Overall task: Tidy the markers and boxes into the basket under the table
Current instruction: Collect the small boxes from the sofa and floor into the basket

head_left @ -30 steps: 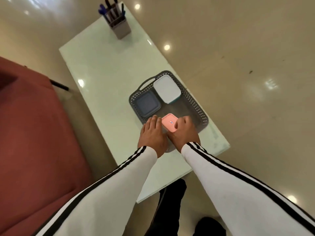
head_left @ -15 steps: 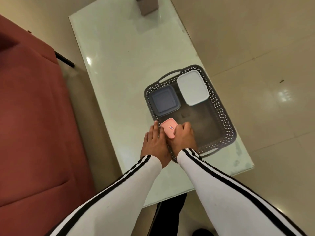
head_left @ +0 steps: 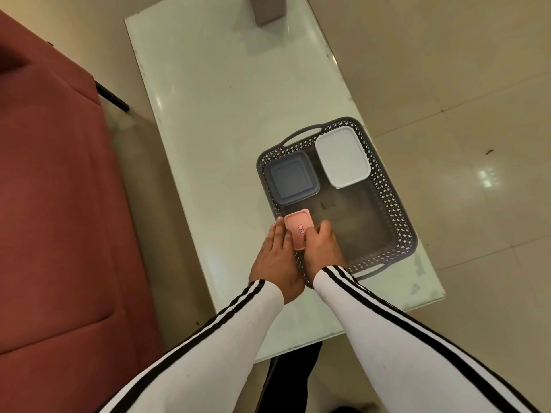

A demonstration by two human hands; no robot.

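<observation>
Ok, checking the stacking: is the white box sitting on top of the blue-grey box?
No, the white box lies beside the blue-grey box in the basket, a gap between them.

The rectangular grey plastic basket has walls with a regular diamond-hole lattice pattern. The small square pink plastic box carries a label with a red border and blue marks. The square lidded plastic box is uniform blue-grey. The rectangular plastic box is plain white. The glass tabletop is pale green. The long sleeves are white with black stripes.

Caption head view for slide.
Right hand grips pink box, left hand touching it, at grey basket edge beside blue box and white box.
</observation>
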